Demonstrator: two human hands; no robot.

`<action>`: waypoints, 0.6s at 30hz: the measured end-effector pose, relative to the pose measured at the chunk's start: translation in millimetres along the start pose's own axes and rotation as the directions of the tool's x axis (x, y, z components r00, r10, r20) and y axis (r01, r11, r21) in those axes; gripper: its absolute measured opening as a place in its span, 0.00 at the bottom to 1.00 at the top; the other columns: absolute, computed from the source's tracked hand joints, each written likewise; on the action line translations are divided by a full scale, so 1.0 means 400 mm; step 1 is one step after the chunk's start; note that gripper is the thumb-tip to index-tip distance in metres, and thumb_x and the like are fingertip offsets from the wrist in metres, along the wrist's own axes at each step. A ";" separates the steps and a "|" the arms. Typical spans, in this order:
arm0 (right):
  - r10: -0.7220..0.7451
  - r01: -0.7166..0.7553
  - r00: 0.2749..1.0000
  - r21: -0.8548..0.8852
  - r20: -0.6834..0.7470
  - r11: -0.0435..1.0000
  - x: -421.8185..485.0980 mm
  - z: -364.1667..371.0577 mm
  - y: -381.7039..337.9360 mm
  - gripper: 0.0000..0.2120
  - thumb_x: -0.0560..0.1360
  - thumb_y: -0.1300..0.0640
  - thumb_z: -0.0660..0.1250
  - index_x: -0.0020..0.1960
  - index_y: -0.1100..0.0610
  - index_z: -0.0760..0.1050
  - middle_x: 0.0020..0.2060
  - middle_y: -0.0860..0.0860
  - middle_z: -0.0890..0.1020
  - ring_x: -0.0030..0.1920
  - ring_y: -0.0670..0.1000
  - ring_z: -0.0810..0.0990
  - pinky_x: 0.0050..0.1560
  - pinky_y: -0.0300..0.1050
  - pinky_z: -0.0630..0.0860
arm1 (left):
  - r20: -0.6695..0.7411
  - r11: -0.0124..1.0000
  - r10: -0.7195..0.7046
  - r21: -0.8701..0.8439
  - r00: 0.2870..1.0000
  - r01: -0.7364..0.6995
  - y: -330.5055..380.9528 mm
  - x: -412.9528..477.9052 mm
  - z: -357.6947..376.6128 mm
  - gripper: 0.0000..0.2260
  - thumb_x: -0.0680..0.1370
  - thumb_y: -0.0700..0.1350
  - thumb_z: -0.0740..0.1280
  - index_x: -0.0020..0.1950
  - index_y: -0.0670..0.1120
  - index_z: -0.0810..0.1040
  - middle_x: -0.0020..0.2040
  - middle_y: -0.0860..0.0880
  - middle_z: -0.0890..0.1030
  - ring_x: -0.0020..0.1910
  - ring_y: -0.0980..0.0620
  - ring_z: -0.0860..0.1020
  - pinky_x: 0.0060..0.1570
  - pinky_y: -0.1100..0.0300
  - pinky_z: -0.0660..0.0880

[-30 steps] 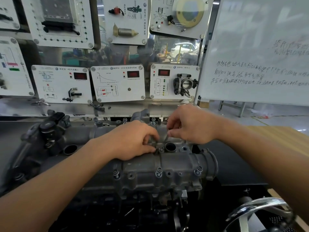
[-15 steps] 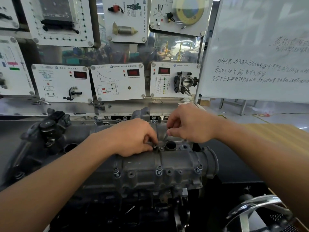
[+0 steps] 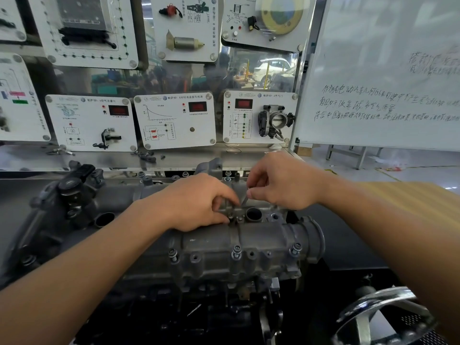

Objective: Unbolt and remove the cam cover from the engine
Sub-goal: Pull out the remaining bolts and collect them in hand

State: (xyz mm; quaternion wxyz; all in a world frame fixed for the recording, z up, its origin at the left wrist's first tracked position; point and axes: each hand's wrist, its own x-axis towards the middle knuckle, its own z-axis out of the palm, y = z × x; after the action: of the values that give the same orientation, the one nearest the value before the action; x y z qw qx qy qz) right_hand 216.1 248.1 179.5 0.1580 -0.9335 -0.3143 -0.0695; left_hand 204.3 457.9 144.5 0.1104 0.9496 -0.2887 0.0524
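Grey cam cover (image 3: 249, 235) sits centre, near bolts (image 3: 236, 252) in; left hand (image 3: 196, 202) pinches a top bolt (image 3: 231, 215), right hand (image 3: 281, 183) a thin metal piece (image 3: 244, 199). Fumble either and it could drop down the open hole (image 3: 254, 214).

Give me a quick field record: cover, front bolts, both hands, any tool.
cam cover: on the engine, not lifted
front-edge bolts: three visible, seated in their holes
left hand: fingers curled at a small fastener on the cover top; pinch unclear
right hand: pinches a thin metal tool, angled down toward the left fingertips
round port: open, beside the fastener
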 end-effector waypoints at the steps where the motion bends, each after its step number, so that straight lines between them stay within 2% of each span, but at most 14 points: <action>1: 0.002 -0.002 1.000 -0.001 0.002 1.000 0.000 0.000 -0.003 0.05 0.75 0.52 0.72 0.43 0.52 0.84 0.33 0.40 0.82 0.37 0.36 0.80 0.33 0.25 0.72 | 0.018 1.000 0.012 0.028 1.000 -0.013 0.001 0.001 0.001 0.12 0.76 0.53 0.73 0.58 0.61 0.81 0.36 0.58 0.77 0.35 0.63 0.74 0.37 0.61 0.68; 4: 0.000 0.000 1.000 -0.004 0.006 1.000 0.001 -0.006 -0.012 0.06 0.76 0.52 0.72 0.46 0.53 0.84 0.36 0.43 0.84 0.37 0.40 0.82 0.40 0.33 0.77 | 0.020 0.996 0.034 0.084 0.999 -0.036 0.010 0.003 0.009 0.06 0.79 0.52 0.70 0.55 0.58 0.82 0.37 0.57 0.78 0.37 0.61 0.74 0.39 0.59 0.70; 6: -0.002 0.002 1.000 0.015 0.002 1.000 0.000 -0.013 -0.018 0.06 0.76 0.52 0.72 0.47 0.54 0.84 0.35 0.41 0.83 0.36 0.37 0.81 0.40 0.32 0.76 | -0.023 0.998 0.047 0.039 0.999 -0.046 0.012 -0.001 0.009 0.03 0.80 0.51 0.68 0.52 0.56 0.81 0.40 0.57 0.80 0.39 0.61 0.76 0.41 0.58 0.73; 8: 0.004 -0.005 1.000 0.076 0.019 0.997 -0.004 -0.022 -0.018 0.05 0.76 0.54 0.72 0.48 0.55 0.84 0.31 0.44 0.83 0.33 0.39 0.80 0.38 0.34 0.78 | -0.106 0.996 0.047 -0.074 0.993 -0.055 0.008 -0.008 0.000 0.03 0.80 0.49 0.67 0.52 0.54 0.81 0.43 0.58 0.82 0.43 0.62 0.78 0.45 0.63 0.75; 10: 0.026 -0.033 0.999 0.168 0.045 0.985 -0.010 -0.033 -0.016 0.04 0.77 0.56 0.72 0.48 0.56 0.83 0.30 0.48 0.83 0.31 0.44 0.81 0.39 0.42 0.81 | -0.190 0.951 -0.040 -0.308 0.981 -0.021 0.001 -0.014 -0.013 0.04 0.81 0.47 0.67 0.53 0.51 0.81 0.46 0.57 0.84 0.47 0.62 0.81 0.48 0.66 0.78; 11: 0.035 -0.046 0.998 0.229 0.051 0.972 -0.013 -0.039 -0.016 0.04 0.77 0.57 0.72 0.49 0.57 0.82 0.29 0.48 0.83 0.30 0.45 0.80 0.37 0.44 0.80 | -0.196 0.877 -0.122 -0.480 0.973 0.013 0.002 -0.018 -0.018 0.05 0.81 0.44 0.67 0.54 0.49 0.81 0.48 0.54 0.85 0.48 0.60 0.83 0.47 0.64 0.80; 12: 0.038 -0.052 0.998 0.294 0.054 0.954 -0.013 -0.044 -0.018 0.03 0.77 0.58 0.72 0.49 0.58 0.82 0.28 0.47 0.82 0.29 0.44 0.79 0.36 0.43 0.79 | -0.170 0.759 -0.207 -0.649 0.963 0.049 0.005 -0.022 -0.021 0.05 0.81 0.42 0.67 0.55 0.47 0.81 0.49 0.51 0.86 0.48 0.57 0.84 0.46 0.61 0.82; 14: 0.015 -0.038 0.998 0.377 0.064 0.925 -0.008 -0.053 -0.031 0.04 0.77 0.60 0.71 0.49 0.59 0.83 0.27 0.46 0.81 0.29 0.42 0.78 0.34 0.38 0.77 | -0.067 0.469 -0.326 -0.878 0.943 0.100 0.017 -0.029 -0.027 0.08 0.81 0.37 0.66 0.58 0.42 0.80 0.49 0.46 0.87 0.48 0.50 0.86 0.46 0.57 0.83; 16: -0.031 0.004 0.997 0.372 0.069 0.928 0.008 -0.057 -0.056 0.04 0.77 0.60 0.70 0.49 0.59 0.84 0.28 0.45 0.81 0.29 0.41 0.77 0.33 0.34 0.75 | 0.028 0.235 -0.361 -0.965 0.932 0.119 0.025 -0.035 -0.031 0.09 0.81 0.35 0.65 0.60 0.38 0.79 0.49 0.41 0.86 0.48 0.45 0.86 0.45 0.56 0.84; 18: -0.063 0.042 0.996 0.324 0.057 0.945 0.031 -0.052 -0.084 0.05 0.77 0.60 0.70 0.48 0.58 0.85 0.30 0.48 0.82 0.29 0.41 0.76 0.34 0.34 0.74 | 0.088 0.105 -0.343 -0.986 0.935 0.131 0.028 -0.043 -0.041 0.10 0.82 0.35 0.63 0.60 0.37 0.79 0.51 0.38 0.86 0.50 0.43 0.86 0.45 0.55 0.83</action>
State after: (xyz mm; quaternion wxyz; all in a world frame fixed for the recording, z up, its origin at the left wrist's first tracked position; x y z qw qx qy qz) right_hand 204.8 273.4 210.5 0.2961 -0.8881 -0.3513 0.0097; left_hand 183.1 461.9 159.5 0.7301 0.6720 -0.0861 -0.0890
